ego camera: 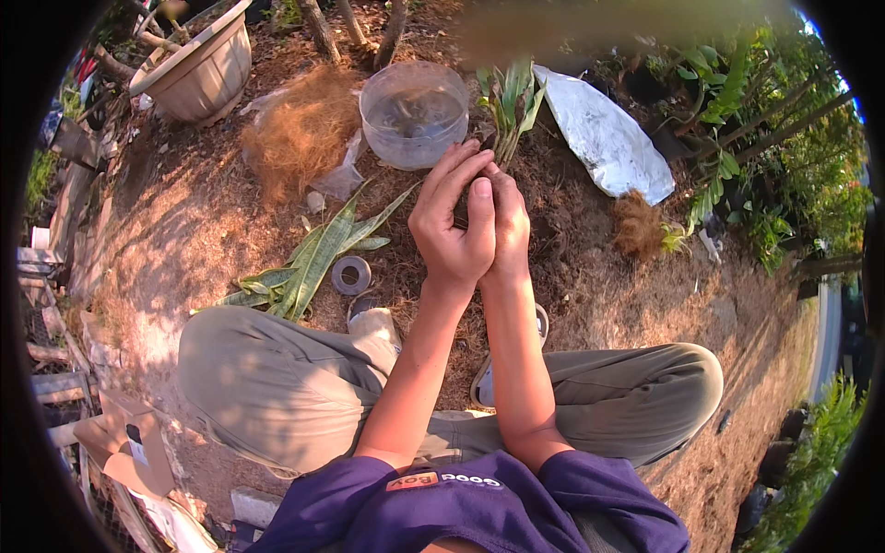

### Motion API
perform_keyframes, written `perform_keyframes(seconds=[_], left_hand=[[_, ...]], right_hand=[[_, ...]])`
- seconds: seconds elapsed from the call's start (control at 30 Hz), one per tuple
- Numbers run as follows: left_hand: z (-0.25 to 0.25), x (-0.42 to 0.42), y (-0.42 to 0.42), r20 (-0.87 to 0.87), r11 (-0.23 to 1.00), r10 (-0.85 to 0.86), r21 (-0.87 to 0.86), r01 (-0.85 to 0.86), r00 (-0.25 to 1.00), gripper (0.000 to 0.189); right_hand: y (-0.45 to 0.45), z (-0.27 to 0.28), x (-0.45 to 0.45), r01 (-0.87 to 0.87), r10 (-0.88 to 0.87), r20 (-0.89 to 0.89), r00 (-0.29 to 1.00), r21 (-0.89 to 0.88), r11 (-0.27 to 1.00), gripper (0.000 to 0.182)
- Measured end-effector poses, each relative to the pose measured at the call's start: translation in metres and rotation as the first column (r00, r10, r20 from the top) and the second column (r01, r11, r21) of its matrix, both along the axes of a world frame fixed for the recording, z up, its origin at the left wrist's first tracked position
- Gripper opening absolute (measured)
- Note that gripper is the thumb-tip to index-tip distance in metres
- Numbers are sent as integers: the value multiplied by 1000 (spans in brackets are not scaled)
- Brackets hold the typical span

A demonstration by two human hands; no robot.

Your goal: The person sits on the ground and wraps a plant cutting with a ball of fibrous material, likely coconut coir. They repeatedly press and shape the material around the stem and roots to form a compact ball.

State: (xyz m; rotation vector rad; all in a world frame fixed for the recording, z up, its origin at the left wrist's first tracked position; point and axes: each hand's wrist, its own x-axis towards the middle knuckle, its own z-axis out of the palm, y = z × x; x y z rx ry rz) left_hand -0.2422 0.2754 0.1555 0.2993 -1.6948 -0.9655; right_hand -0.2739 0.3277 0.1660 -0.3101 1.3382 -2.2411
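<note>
My left hand and my right hand are pressed together in front of me, their fingers curved and the fingertips meeting. Whether anything lies between the palms is hidden. Just beyond the fingertips stand a clear plastic tub with some water or wet matter in it and a bunch of upright green leaves. Cut, variegated snake plant leaves lie on the ground to the left, beside a roll of grey tape. A heap of brown coconut fibre rests on a plastic bag left of the tub.
A large beige plant pot stands at the upper left. A silvery plastic sheet or sack lies at the right, with a fibre clump at its lower end. A cardboard box is at the lower left. Dark loose soil lies right of my hands.
</note>
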Motion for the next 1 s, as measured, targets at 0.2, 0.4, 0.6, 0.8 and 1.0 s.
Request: perform_keyframes(seconds=[0.2,0.4,0.6,0.8,1.0], left_hand=[[8,2,-5,-169,896,-148,394,204,974,32],[31,6,7,-435,459,-266,727,510,860,54],[17,3,3,-89,998,-55,19,57,995,46],[10,8,-1,-92,984,-79,153,92,993,35],[22,7,-9,-572,459,-158,679,573,805,63]], right_hand=[[-5,6,1,-51,55,37,998,-86,995,36],[0,7,-10,-121,130,12,991,-293,948,40],[0,9,-8,-48,103,125,987,-382,923,27],[-7,9,6,-31,35,21,999,-178,984,23],[-8,11,7,-54,25,-181,983,-158,986,36]])
